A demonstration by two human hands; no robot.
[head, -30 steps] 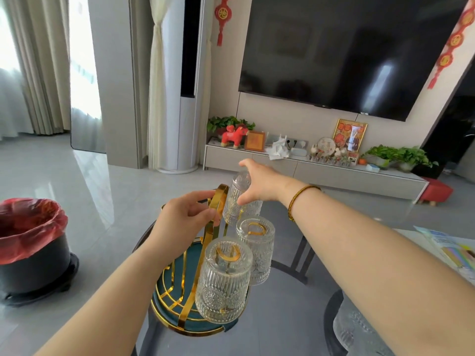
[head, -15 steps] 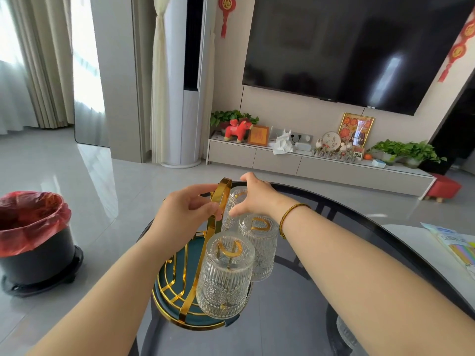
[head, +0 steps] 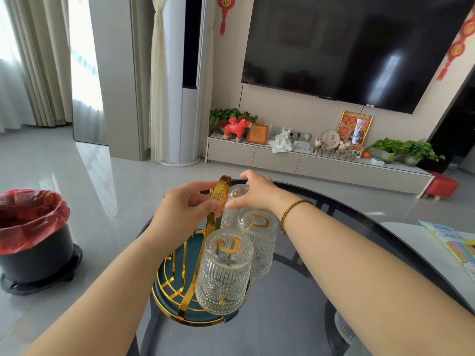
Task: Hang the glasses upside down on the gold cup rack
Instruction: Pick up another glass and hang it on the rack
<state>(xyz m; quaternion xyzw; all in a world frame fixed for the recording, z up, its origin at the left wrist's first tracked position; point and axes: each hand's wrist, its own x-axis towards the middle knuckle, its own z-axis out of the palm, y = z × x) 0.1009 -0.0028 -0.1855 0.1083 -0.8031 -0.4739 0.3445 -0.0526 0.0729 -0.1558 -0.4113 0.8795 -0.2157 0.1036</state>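
The farthest ribbed clear glass (head: 232, 201), upside down and upright on the gold wire cup rack (head: 190, 265), is gripped by the right hand (head: 253, 192), while the rack's handle is pinched by the left hand (head: 185, 210).

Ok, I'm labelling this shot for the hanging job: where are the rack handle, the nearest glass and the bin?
rack handle (head: 223, 191): head view, on the gold loop's right side.
nearest glass (head: 223, 276): head view, on its ribbed side wall.
bin (head: 36, 250): head view, on its black outer wall.
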